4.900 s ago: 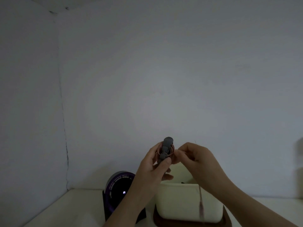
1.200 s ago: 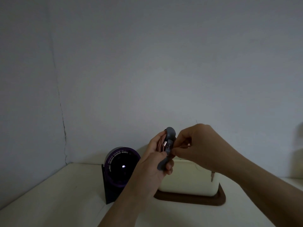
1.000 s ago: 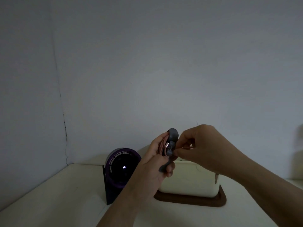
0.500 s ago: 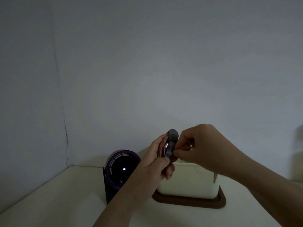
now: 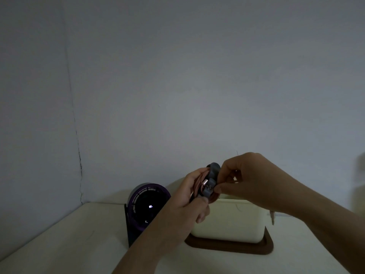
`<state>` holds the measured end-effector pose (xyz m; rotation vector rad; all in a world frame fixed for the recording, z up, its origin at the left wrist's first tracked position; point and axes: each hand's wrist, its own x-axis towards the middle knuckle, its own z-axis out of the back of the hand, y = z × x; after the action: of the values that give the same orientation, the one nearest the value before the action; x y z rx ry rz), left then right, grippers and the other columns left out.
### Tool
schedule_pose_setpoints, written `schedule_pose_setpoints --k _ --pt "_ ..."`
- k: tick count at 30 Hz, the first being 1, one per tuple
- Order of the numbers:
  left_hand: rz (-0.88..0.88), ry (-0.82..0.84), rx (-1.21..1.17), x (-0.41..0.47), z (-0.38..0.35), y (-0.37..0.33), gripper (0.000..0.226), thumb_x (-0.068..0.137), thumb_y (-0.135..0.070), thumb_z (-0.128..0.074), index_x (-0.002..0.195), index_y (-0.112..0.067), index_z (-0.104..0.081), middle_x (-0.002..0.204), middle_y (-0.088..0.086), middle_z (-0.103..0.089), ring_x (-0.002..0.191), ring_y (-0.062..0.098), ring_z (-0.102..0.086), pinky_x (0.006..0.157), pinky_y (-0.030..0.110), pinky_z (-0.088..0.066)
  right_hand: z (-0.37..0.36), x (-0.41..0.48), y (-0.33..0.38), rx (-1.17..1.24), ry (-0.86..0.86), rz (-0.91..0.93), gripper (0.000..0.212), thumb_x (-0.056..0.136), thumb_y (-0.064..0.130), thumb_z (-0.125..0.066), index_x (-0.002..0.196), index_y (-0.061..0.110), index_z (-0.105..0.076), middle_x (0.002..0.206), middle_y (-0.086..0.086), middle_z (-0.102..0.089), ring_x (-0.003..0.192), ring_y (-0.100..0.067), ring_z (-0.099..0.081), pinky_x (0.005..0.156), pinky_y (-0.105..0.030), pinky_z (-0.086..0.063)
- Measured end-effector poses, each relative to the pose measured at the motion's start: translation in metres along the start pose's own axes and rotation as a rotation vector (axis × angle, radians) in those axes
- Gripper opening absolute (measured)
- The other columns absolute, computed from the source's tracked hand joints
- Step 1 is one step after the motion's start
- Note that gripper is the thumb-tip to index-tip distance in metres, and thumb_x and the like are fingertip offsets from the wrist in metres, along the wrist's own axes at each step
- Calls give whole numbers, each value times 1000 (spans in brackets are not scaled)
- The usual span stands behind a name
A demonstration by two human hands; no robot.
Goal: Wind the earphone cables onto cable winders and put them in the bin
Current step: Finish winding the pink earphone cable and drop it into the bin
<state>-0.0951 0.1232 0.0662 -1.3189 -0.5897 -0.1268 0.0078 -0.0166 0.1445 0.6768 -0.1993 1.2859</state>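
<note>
Head view: pale surface [image 5: 69,244] carries a cream bin [image 5: 233,222], with a purple fan [image 5: 146,204] just left of it. Left hand [image 5: 189,204] is curled round the grey winder [image 5: 212,175], held up in front of the bin's left rim. Right hand [image 5: 250,182] pinches the pink cable [image 5: 197,184] at the winder, where coils are wrapped.

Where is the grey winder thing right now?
In the head view, the grey cable winder is up in the air, low and right of centre. It is held between the left hand and the right hand, just above the cream bin.
</note>
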Motion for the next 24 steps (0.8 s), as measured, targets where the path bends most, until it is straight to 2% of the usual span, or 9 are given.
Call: schedule_pose_setpoints --k 2,5,8,11,13,17,19,22,24 --pt "7 6 -13 0 0 -2 52 79 -10 -45 126 -30 -51 88 8 -50 55 9 -39 56 21 -36 3 -1 -2 -14 -27 -6 22 79 24 -74 64 33 -60 55 37 -52 55 12 -51 53 -8 -38" --pt "18 -4 78 1 1 -4 52 80 -14 -46 127 -36 -50 83 4 -52 57 8 -40 56 21 -36 4 -1 -3 -34 -71 8 19 80 24 -73 67 31 -61 54 18 -54 59 17 -50 55 -6 -38" --pt "14 5 281 0 2 -6 54 84 -21 -46 129 -51 -44 81 -12 -60 61 5 -45 61 22 -38 6 0 -3 -126 -64 49 12 83 25 -70 75 30 -62 60 20 -50 67 24 -47 62 -4 -38" --pt "23 17 400 -1 -1 -11 59 93 -16 -48 136 -54 -34 113 -24 -60 80 -4 -56 74 17 -43 5 3 -5 -190 -72 71 6 85 24 -68 80 29 -68 64 22 -55 69 16 -53 62 -7 -42" --pt "24 19 411 -1 -3 -13 60 94 -15 -49 139 -51 -32 119 -19 -56 87 -9 -56 76 15 -43 2 4 -5 -206 -88 70 6 85 23 -67 82 28 -70 66 22 -56 67 10 -55 65 -10 -46" --pt "91 17 339 -2 -8 -16 50 93 -26 -39 135 -54 -34 116 4 -52 75 0 -55 74 17 -45 -2 5 -4 -167 -95 48 6 85 22 -67 88 26 -71 73 20 -60 70 6 -58 70 -10 -49" --pt "69 -14 388 -3 -11 -16 50 102 -17 -32 131 -57 -32 114 2 -49 75 -2 -55 75 15 -46 -3 4 -1 -139 -121 45 7 86 21 -67 89 26 -71 78 18 -64 75 4 -60 72 -9 -49" --pt "22 -30 444 -2 -13 -21 50 103 -10 -29 123 -55 -34 107 0 -49 73 -4 -54 72 12 -46 -9 2 2 -168 -153 81 11 90 21 -60 91 26 -70 84 12 -68 78 -2 -62 74 -18 -52" --pt "40 -56 471 0 -11 -19 49 104 -12 -30 138 -47 -29 105 -2 -50 72 -6 -55 72 11 -46 -19 0 7 -317 -148 175 10 89 17 -61 91 25 -67 81 10 -67 71 -4 -59 67 -21 -52"
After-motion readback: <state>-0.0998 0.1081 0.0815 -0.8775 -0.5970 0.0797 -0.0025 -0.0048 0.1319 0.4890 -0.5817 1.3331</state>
